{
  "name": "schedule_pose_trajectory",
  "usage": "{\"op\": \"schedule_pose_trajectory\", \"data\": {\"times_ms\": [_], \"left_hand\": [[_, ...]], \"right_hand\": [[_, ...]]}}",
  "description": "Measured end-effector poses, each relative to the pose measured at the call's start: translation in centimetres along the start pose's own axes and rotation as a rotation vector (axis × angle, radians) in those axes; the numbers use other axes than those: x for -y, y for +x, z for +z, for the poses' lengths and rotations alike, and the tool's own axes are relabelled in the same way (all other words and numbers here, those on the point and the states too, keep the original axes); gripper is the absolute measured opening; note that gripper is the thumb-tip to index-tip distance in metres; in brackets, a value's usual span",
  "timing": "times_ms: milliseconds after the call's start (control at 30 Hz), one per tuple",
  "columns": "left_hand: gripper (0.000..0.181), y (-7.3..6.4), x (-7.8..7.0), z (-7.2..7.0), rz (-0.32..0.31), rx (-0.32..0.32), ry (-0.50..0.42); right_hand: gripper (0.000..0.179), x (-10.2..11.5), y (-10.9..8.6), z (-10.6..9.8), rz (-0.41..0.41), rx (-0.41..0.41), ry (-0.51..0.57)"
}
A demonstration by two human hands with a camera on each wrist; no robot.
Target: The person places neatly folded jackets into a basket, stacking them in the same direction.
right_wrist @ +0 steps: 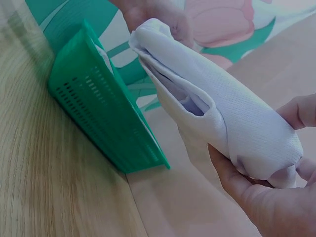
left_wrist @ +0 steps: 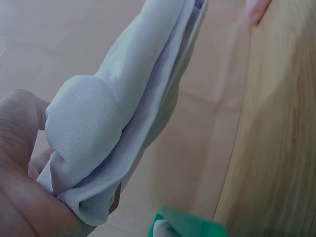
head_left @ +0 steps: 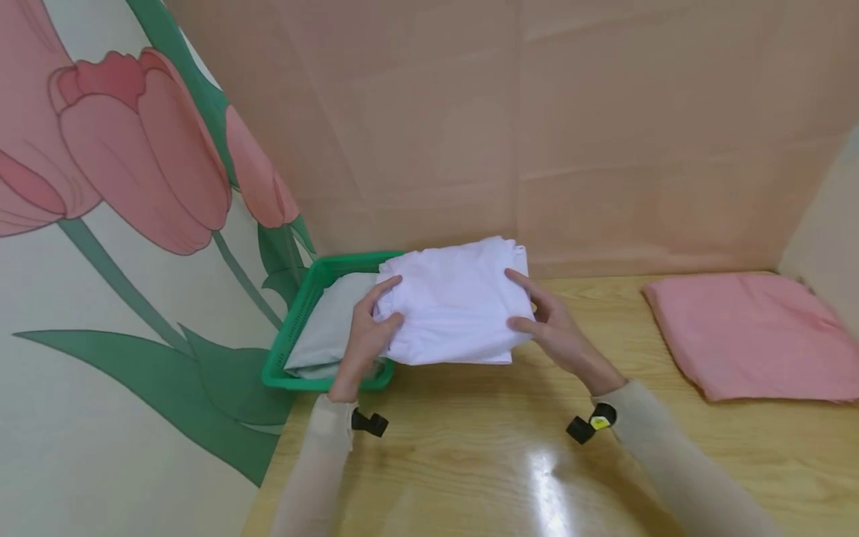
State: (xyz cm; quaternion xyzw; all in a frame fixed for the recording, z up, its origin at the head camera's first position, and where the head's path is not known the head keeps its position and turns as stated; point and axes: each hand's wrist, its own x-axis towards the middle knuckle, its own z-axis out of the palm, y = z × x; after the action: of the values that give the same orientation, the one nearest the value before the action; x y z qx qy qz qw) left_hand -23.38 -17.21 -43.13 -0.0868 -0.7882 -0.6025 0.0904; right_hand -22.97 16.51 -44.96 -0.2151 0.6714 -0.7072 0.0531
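L hand (head_left: 366, 330) & R hand (head_left: 562, 337), part-curled, gripped folded white cloth (head_left: 456, 298) by opp. sides nr green basket (head_left: 288, 335).

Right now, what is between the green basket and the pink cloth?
In the head view: the held white cloth, the right hand, then bare table.

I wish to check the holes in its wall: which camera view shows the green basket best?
The right wrist view: the green basket appears large, its outer wall holes clear. The head view shows its rim and grey cloth inside, partly behind the white cloth; the left wrist view has only a small part.
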Motion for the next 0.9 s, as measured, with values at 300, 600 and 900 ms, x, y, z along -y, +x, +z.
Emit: {"op": "schedule_pose_trajectory", "data": {"times_ms": [300, 600, 900], "left_hand": [[0.065, 0.1, 0.4, -2.9, 0.013, -0.047, 0.052], [0.065, 0.3, 0.5, -6.2, -0.029, -0.071, 0.112], [0.067, 1.2, 1.2, -8.8, -0.042, -0.092, 0.111]], "right_hand": [[0.083, 0.2, 1.8, 2.4, 0.026, 0.046, 0.015], [0.083, 0.0, 3.6, 5.0, 0.053, 0.111, 0.057], [0.082, -0.4, 5.5, 7.2, 0.07, 0.118, 0.08]]}}
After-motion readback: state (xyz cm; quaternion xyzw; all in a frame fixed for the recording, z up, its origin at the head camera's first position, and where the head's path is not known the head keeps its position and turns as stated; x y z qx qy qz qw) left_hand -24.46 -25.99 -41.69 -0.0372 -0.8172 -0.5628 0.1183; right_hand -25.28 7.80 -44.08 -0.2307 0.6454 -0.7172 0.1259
